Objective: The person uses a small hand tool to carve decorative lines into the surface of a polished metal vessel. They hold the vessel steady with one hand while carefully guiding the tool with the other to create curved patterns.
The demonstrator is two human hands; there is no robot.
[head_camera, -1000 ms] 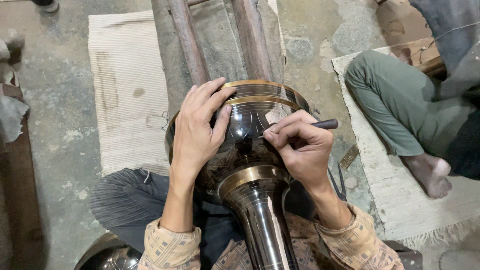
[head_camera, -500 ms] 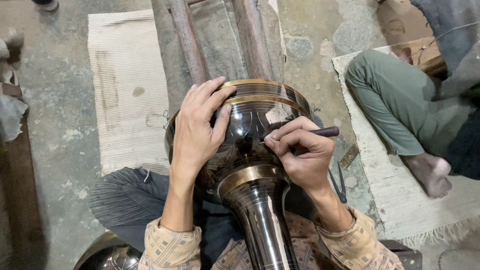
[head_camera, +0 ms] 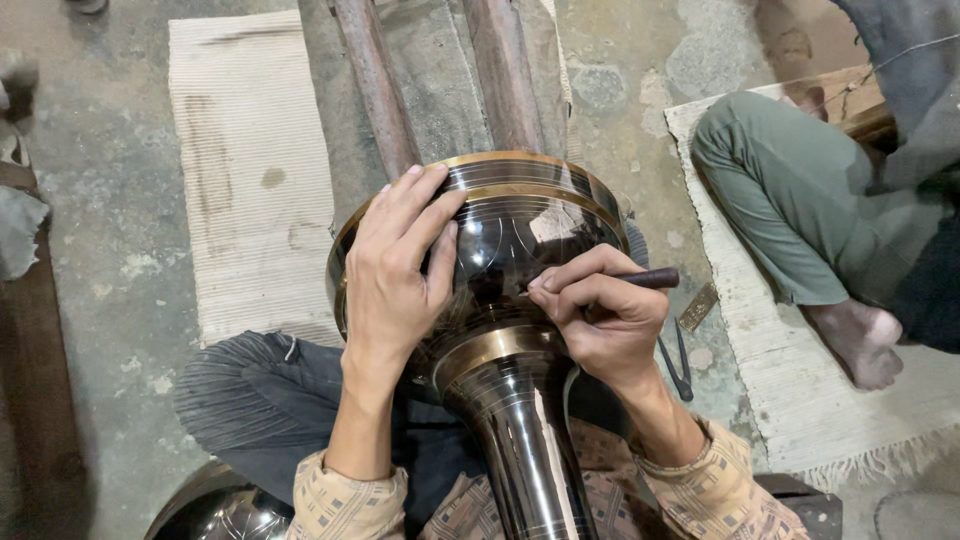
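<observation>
Left hand (head_camera: 400,265) spread flat on dark brass-banded vase (head_camera: 500,300) across the lap at 9 o'clock, right hand (head_camera: 605,320) pinching engraving tool (head_camera: 640,279) at 3, faint arcs scribed, most of the surface unmarked.

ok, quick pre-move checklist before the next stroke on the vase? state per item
1. Left hand steadying the vase: ok, palm and fingers lie flat on the bulb.
2. Right hand gripping the tool: ok, pinched like a pen.
3. Tool tip on the surface: cannot tell, fingers hide the tip.
4. Vase supported: ok, neck lies across the lap, rim toward the wooden beams.
5. Space from the co-worker's foot: ok, apart, on the mat at right.
</observation>
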